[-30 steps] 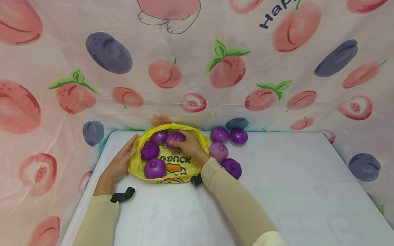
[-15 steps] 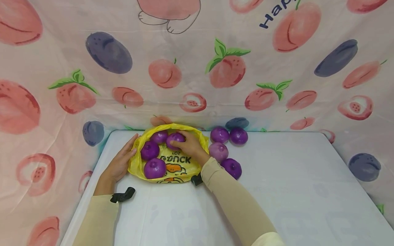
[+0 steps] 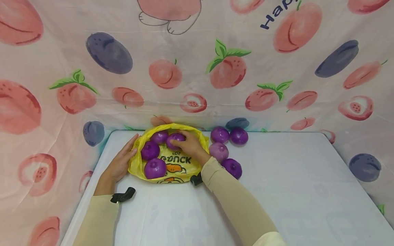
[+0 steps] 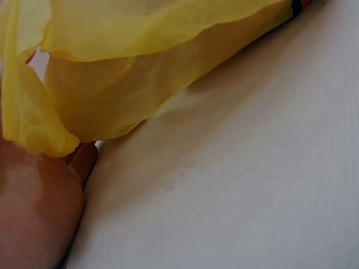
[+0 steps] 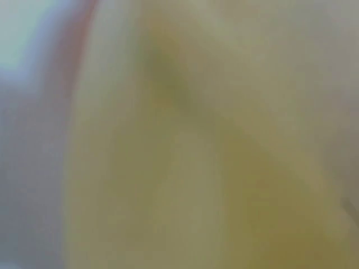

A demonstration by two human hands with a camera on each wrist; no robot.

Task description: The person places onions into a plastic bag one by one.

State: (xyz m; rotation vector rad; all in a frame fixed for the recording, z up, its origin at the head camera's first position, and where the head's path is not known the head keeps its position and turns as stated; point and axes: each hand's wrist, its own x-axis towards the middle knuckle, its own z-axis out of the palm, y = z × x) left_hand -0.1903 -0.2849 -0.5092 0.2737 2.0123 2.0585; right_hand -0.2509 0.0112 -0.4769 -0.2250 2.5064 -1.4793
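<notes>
1. Nearest: beige sleeves [image 3: 100, 218] extend fwd over the white bench [image 3: 292, 198]. Black wrist cams [image 3: 123, 195] sit at both cuffs.
2. LH [image 3: 118, 162] is at the L side of the yellow bag [image 3: 191, 167]. Fingers are extended and touch the bag's side; thumb is at the rim. In the L wrist view, yellow film covers part of the hand; most fingertips are hidden there.
3. Bag lies on the bench, mouth open and facing up. Dark lettering plus an orange print, upside down, show inside.
4. Bag contents, near to far: front onion [image 3: 155, 168] at near L; mid onion [image 3: 150, 150] just beyond, by the L wall; rear onion [image 3: 159, 136] toward the back.
5. RH [image 3: 191, 146] is inside the bag, across the R rim. Fingers and thumb pinch the held onion [image 3: 174, 141], just R of the rear onion. Contact btwn held onion and bag floor: cannot tell. R wrist view: mostly blurred yellow film.
6. Outside, R of bag, near to far: dark onion [image 3: 232, 168] beside the R sleeve; pale onion [image 3: 219, 152]; far-L onion [image 3: 220, 135] and far-R onion [image 3: 239, 136], side by side nr the bench's back edge.
7. Farthest: pale pink backdrop cloth [image 3: 197, 51] w/ peach and blue fruit prints.
</notes>
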